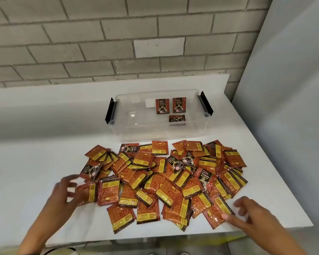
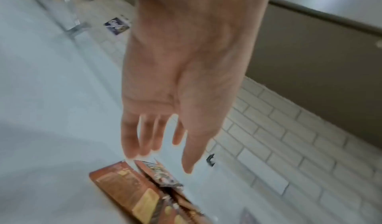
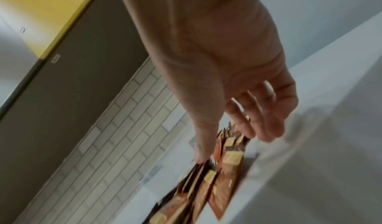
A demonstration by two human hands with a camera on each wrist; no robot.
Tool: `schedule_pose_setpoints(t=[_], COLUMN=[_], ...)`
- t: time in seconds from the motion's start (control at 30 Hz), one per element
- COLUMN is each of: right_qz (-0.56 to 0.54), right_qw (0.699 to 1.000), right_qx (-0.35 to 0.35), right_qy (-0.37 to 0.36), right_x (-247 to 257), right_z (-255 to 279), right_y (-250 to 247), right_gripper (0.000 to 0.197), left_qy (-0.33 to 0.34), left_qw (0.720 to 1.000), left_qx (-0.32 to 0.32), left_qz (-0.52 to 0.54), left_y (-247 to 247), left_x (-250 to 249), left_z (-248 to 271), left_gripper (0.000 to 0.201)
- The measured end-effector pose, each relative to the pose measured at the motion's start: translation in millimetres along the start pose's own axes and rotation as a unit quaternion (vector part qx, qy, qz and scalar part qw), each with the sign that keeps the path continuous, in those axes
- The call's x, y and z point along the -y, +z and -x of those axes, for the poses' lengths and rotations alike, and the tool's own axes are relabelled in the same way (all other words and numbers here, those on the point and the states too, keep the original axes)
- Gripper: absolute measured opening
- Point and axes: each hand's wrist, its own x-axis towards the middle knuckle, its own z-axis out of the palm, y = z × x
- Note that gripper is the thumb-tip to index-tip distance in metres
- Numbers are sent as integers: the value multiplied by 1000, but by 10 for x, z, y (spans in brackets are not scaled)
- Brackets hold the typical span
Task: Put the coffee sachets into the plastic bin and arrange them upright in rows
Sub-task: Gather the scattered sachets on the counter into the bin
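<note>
The coffee sachets lie in a loose pile on the white table, in front of the plastic bin, which holds three. The left hand and the right hand have spread fingers at the pile's edges and hold nothing

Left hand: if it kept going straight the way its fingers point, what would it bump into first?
Most likely the near-left edge of the sachet pile. The left hand, fingers spread, points right at it, though blur hides whether it already touches.

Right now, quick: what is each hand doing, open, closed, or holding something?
Left hand: open, fingers spread at the left edge of the sachet pile, holding nothing.
Right hand: open, fingers loosely bent, thumb tip on a sachet at the pile's right edge, nothing held.
</note>
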Motion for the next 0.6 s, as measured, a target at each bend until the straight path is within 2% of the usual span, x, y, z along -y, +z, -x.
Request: schedule_pose_setpoints(t=[0.03,0.07,0.17,0.27,0.43,0.5,0.57,0.6], right_qz=[31,58,94,94,-59,-116,-128,-141], right_qw=[999,998,995,995,998,992,989,987], right_qx=[10,11,-15,-28,-27,-53,-77,-77], right_qy=[6,15,8,7,22,12,-7,-18], right_x=[34,71,86,14,-114,-122,-134,-107], right_z=[-34,-52,-95,-149,-119,-56,-25,-17], right_y=[52,93,187,184,28,-98,-197,-225], right_gripper=[96,96,66,50,37,46,71,69], left_qy=[-9,-40,-86,-84,-71,-59,-60,-61], left_qw=[999,996,989,988,993,988,980,977], left_qx=[-38,-45,-14,-37,-98,-135,-158,-152], left_qz=[-29,-71,-116,-121,15,47,101,134], left_y=[43,74,209,272,120,-12,-123,-158], left_x=[31,54,32,55,42,21,-35,-69], left_z=[-82,-121,-186,-207,-183,-156,-120,-111], left_gripper=[55,69,86,86,80,75,70,68])
